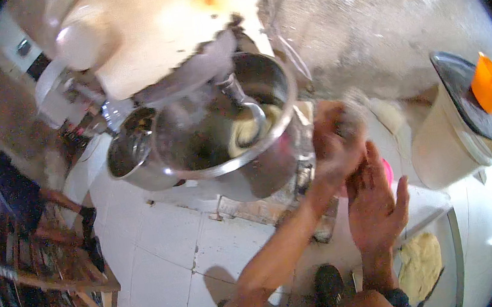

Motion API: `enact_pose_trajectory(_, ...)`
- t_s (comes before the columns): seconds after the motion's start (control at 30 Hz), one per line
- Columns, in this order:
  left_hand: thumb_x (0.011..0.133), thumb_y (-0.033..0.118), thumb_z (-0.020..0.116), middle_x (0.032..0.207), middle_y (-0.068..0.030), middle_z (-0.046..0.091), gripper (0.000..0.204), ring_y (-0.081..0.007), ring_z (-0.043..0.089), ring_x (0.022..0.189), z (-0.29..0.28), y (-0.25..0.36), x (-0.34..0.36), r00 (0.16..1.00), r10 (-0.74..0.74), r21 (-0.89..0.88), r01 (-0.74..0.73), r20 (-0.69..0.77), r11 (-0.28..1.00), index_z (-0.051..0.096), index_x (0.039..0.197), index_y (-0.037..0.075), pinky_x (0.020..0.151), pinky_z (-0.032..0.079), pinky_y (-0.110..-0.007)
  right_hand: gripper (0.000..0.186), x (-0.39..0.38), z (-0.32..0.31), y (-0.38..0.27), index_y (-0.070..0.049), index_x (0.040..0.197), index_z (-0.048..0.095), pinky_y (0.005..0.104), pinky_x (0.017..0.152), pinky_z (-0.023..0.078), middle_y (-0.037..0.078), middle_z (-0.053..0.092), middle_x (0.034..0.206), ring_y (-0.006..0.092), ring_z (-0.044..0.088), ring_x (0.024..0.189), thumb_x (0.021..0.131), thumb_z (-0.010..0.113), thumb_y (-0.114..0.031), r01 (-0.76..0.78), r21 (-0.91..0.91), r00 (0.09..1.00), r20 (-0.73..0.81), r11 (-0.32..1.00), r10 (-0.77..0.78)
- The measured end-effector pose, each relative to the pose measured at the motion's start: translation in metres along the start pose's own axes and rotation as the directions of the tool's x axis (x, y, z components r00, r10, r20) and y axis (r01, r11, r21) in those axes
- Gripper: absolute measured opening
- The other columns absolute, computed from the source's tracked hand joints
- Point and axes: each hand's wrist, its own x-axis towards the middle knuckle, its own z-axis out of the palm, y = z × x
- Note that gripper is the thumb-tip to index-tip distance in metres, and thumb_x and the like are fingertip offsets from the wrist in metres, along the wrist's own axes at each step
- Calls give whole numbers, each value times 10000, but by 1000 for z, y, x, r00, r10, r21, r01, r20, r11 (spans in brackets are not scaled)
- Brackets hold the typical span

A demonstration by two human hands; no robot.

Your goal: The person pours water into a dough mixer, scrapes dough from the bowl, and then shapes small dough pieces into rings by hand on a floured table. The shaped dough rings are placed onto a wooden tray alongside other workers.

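Observation:
My left hand (338,137) is raised to the right of a large steel mixing bowl (242,175); its fingers are smeared by motion. Just below it, my right hand (378,202) is open, fingers stretched out and thumb apart, with nothing visible in it. Its fingertips come close to or touch the left hand; which one I cannot tell. Inside the bowl, a curved dough hook (259,118) hangs from a cream-coloured mixer (159,33), with pale dough (244,134) around it. A pink thing (388,171) shows partly behind my hands.
Left of the bowl stands a smaller steel pot (132,163). At the right, a whitish bucket (448,142) has a dark lid with an orange scoop (488,83) on it. A yellowish cloth (419,264) lies low right. Another person (13,186) is beside a wooden rack (48,285).

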Motion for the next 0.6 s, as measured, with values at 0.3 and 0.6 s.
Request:
enact_pose_trajectory(0.3, 768, 112, 679, 835, -107, 566, 154, -249, 572, 784, 6, -4, 11, 986, 163, 256, -148, -39, 955, 605, 866, 18, 676, 459, -346, 692, 18, -44, -4, 0, 1409, 282, 388, 1102, 212, 151, 339, 1435, 269, 315, 1322, 917, 326, -484, 11, 80, 973, -229, 997, 7)
enact_pose_trajectory(0.6, 626, 190, 724, 950, -127, 575, 375, -360, 563, 813, 17, -7, -36, 908, 270, 669, -419, 321, 614, 606, 951, 45, 748, 463, -447, 607, 30, -127, 5, -70, 1393, 328, 504, 1125, 92, 166, 316, 1442, 308, 232, 1364, 854, 493, -294, 281, -655, 950, 294, -701, 106)
